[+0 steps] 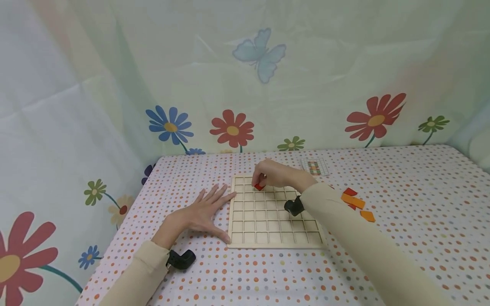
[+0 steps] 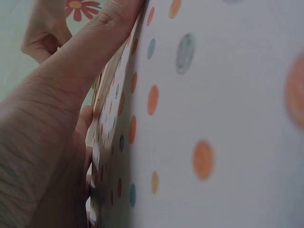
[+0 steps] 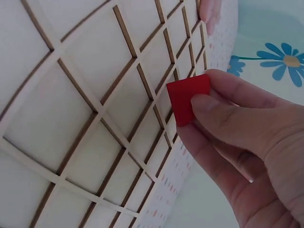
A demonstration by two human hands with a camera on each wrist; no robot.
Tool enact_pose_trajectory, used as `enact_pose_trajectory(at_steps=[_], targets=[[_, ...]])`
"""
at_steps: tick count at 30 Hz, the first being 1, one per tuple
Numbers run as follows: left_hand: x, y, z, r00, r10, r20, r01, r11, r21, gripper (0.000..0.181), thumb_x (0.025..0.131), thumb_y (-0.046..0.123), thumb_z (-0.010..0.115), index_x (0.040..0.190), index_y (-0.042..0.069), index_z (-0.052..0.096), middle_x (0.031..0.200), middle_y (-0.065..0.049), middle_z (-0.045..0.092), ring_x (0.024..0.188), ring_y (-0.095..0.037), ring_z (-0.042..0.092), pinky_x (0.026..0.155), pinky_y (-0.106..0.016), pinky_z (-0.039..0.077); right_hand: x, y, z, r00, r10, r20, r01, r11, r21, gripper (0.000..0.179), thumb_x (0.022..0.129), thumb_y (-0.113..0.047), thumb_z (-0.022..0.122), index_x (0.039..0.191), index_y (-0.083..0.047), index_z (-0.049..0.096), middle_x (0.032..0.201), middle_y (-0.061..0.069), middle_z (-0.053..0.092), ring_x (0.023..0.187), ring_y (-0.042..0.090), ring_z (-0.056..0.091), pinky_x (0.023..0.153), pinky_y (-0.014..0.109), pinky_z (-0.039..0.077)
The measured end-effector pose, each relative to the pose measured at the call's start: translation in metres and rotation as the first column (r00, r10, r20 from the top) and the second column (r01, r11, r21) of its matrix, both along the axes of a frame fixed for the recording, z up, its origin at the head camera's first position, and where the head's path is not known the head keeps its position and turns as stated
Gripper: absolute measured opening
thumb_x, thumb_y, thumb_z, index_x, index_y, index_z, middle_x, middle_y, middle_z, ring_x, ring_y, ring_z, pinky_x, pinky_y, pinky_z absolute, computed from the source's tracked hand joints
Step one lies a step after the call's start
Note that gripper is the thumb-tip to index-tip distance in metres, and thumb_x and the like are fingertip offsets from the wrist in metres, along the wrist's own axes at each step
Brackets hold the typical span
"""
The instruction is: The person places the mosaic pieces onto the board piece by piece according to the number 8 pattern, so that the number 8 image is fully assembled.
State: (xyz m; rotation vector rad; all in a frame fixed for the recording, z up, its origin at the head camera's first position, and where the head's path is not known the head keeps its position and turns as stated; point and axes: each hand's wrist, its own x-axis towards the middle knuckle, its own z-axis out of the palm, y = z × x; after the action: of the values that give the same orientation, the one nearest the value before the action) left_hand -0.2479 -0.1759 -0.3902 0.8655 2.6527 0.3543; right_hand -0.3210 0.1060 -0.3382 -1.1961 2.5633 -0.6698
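A pale wooden grid board (image 1: 261, 216) with raised strips forming square cells lies on the dotted tablecloth. Between thumb and fingers, my right hand (image 1: 273, 172) pinches a small red square tile (image 3: 183, 97) above the board's far row, toward its left side. In the right wrist view the thumb (image 3: 209, 109) covers one corner of the tile. My left hand (image 1: 206, 212) lies flat with spread fingers along the board's left edge, thumb and forefinger tips right at the frame. The left wrist view shows that hand's thumb side close up, low over the cloth.
Right of the board lie several loose tiles, among them an orange tile (image 1: 352, 200), another orange tile (image 1: 367, 216) and a red tile (image 1: 350, 191). Behind the board is a card (image 1: 314, 167) with a coloured grid pattern. A flowered curtain (image 1: 306, 106) hangs behind the table.
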Motion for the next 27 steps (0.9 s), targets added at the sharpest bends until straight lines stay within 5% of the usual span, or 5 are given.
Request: enact_pose_trajectory(at_steps=[11, 27], targets=[[-0.001, -0.001, 0.001, 1.000, -0.017, -0.003, 0.017, 1.000, 0.009, 0.126, 0.076, 0.067, 0.085, 0.170, 0.025, 0.012, 0.176, -0.008, -0.006, 0.161, -0.034, -0.010, 0.126, -0.064, -0.003, 0.006, -0.010, -0.005, 0.984, 0.062, -0.169, -0.048, 0.995, 0.085, 0.018, 0.094, 0.011, 0.070, 0.094, 0.000, 0.083, 0.096, 0.009, 0.076, 0.092, 0.023, 0.071, 0.085, 0.030, 0.060], [-0.002, -0.001, -0.002, 1.000, -0.010, 0.000, 0.010, 1.000, 0.003, 0.127, 0.075, 0.069, 0.084, 0.170, 0.027, 0.011, 0.176, -0.007, -0.006, 0.161, -0.033, -0.010, 0.126, -0.063, -0.005, 0.011, -0.013, -0.017, 0.978, -0.032, -0.208, 0.042, 0.998, 0.045, 0.021, 0.093, 0.016, 0.067, 0.096, 0.001, 0.082, 0.097, 0.012, 0.077, 0.094, 0.025, 0.074, 0.082, 0.029, 0.062]])
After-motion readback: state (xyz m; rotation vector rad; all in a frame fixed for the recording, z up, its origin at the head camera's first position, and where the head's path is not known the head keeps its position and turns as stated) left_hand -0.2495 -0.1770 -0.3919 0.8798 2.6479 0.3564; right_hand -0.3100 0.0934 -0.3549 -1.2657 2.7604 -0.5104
